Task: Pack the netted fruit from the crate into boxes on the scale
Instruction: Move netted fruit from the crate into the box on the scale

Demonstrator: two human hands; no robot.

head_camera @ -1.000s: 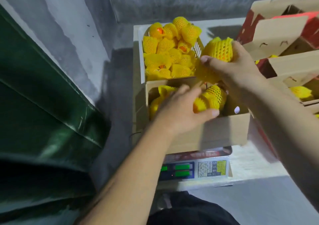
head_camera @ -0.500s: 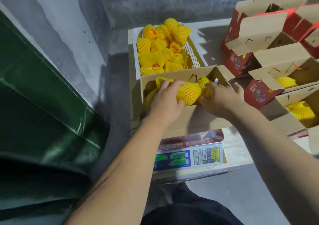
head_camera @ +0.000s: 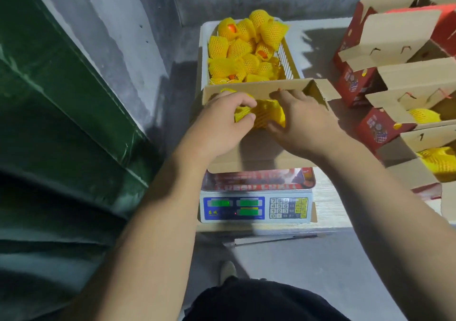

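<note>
Hands meet inside the box (head_camera: 261,153) on the scale (head_camera: 256,208): left hand (head_camera: 222,126) and right hand (head_camera: 303,123) each have a curled grip on netted fruit (head_camera: 267,114) between them. Crate (head_camera: 287,59) just behind holds more netted fruit. Open red boxes (head_camera: 377,128) stand on the tabletop (head_camera: 328,204) at right.

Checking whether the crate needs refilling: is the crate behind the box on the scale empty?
No, the crate behind the box holds a heap of yellow netted fruit.
</note>
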